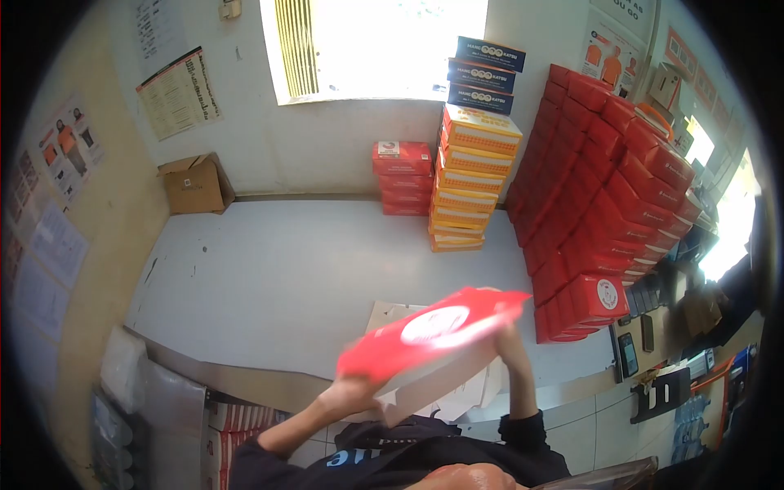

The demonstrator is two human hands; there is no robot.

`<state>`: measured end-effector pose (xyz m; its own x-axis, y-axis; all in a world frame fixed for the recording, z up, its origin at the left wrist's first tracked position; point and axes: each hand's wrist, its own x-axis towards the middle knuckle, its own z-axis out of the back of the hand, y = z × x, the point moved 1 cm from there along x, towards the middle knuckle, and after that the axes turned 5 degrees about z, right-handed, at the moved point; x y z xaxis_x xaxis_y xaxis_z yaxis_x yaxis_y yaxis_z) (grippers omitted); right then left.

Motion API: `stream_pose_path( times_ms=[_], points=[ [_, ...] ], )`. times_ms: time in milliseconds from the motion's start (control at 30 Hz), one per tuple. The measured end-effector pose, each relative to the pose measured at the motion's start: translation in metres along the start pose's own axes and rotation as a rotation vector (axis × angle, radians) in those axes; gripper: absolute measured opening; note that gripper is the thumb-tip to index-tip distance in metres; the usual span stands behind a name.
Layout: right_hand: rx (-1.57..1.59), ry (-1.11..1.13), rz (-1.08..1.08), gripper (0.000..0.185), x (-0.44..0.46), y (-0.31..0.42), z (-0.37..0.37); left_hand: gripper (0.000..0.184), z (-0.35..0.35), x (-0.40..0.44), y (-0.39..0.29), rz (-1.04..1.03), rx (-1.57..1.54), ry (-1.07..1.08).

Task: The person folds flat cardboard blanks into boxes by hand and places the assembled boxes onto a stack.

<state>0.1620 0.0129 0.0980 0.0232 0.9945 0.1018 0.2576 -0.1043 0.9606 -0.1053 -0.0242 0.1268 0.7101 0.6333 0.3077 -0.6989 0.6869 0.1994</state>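
A red box (pixel 437 327) with a white round print is held up in front of my body, tilted, its right end higher. Its white-grey inner side faces down toward me, and motion blurs it. My left hand (pixel 355 394) grips its lower left end. My right hand (pixel 506 339) holds the right end, with the fingers partly behind the box. Under and behind it, flat pale cardboard (pixel 385 314) lies at the table's near edge.
On the white table (pixel 269 269) stand a brown carton (pixel 196 186), a short red stack (pixel 404 181), a yellow and blue box stack (pixel 469 180) and a tall wall of red boxes (pixel 588 188). A phone (pixel 627 355) lies at the right. Dark-clothed person at far right edge (pixel 739 286).
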Motion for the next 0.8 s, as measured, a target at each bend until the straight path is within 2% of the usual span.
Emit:
stream_pose_path(
  times_ms=[33, 67, 100, 133, 167, 200, 233, 267, 300, 367, 400, 433, 467, 500, 533, 567, 600, 633, 700, 767, 800],
  points=[
    [0.000, 0.002, 0.009, 0.036, 0.005, -0.015, 0.021, 0.040, -0.007, -0.010, 0.003, -0.053, 0.018, -0.030],
    [-0.426, 0.117, -0.153, 0.036, 0.009, -0.037, 0.039, 0.041, -0.018, -0.022, 0.003, -0.041, -0.120, 0.004],
    [-0.850, 0.225, -0.317, 0.037, 0.008, -0.051, 0.048, 0.031, -0.033, -0.035, -0.001, 0.032, -0.379, 0.070],
    [-0.845, 0.219, -0.313, 0.037, 0.003, -0.056, 0.043, 0.022, -0.035, -0.040, -0.003, 0.107, -0.643, 0.141],
    [-0.677, 0.046, -0.310, 0.038, -0.003, -0.061, 0.034, 0.022, -0.037, -0.043, -0.004, 0.103, -0.642, 0.143],
    [-0.514, -0.121, -0.300, 0.038, -0.007, -0.064, 0.025, 0.013, -0.028, -0.039, -0.006, 0.152, -0.626, 0.108],
    [-0.539, 0.036, -0.143, 0.037, -0.012, -0.068, 0.012, 0.009, -0.018, -0.032, -0.011, 0.205, -0.613, 0.064],
    [-0.550, 0.193, 0.006, 0.037, -0.019, -0.073, -0.003, 0.015, -0.005, -0.023, -0.010, 0.244, -0.598, 0.051],
    [-0.535, 0.193, -0.002, 0.037, -0.027, -0.057, -0.020, 0.019, 0.003, -0.015, -0.009, 0.278, -0.678, 0.058],
    [-0.055, 0.553, -0.040, 0.030, -0.044, -0.004, -0.055, 0.028, -0.010, -0.016, -0.005, 0.140, -1.069, 0.292],
    [0.186, 0.520, 0.173, 0.021, -0.042, -0.012, -0.044, 0.034, -0.006, -0.017, -0.003, 0.259, -1.357, 0.561],
    [0.436, 0.626, 0.367, 0.015, -0.034, -0.003, -0.042, 0.041, 0.002, -0.018, -0.004, 0.382, -1.639, 0.839],
    [0.387, 0.731, 0.449, 0.013, -0.029, 0.009, -0.042, 0.048, 0.015, -0.013, -0.007, 0.325, -1.731, 0.814],
    [0.338, 0.834, 0.528, 0.013, -0.029, 0.026, -0.045, 0.039, 0.016, -0.010, -0.011, 0.315, -1.785, 0.858],
    [0.338, 0.832, 0.524, 0.013, -0.031, 0.039, -0.049, 0.034, 0.005, -0.008, -0.011, 0.249, -1.665, 0.738],
    [-0.256, 0.730, 0.614, 0.010, -0.032, 0.051, -0.055, 0.030, -0.006, -0.006, -0.011, 0.184, -1.541, 0.621],
    [-0.845, 0.581, 0.668, 0.009, -0.032, 0.058, -0.060, 0.024, -0.006, -0.004, -0.009, 0.233, -1.469, 0.470],
    [-0.846, 0.576, 0.667, 0.009, -0.031, 0.060, -0.065, 0.021, -0.012, -0.001, -0.011, 0.331, -1.445, 0.347],
    [-0.943, 0.618, 0.943, 0.007, -0.026, 0.067, -0.072, 0.019, -0.011, 0.007, -0.015, 0.342, -1.449, 0.270],
    [-0.875, 0.667, 0.945, 0.006, -0.021, 0.066, -0.074, 0.019, -0.005, 0.012, -0.018, 0.340, -1.476, 0.204],
    [-0.920, 0.504, 1.038, 0.006, -0.021, 0.066, -0.076, 0.019, -0.002, 0.014, -0.018, 0.339, -1.502, 0.143]
  ],
)
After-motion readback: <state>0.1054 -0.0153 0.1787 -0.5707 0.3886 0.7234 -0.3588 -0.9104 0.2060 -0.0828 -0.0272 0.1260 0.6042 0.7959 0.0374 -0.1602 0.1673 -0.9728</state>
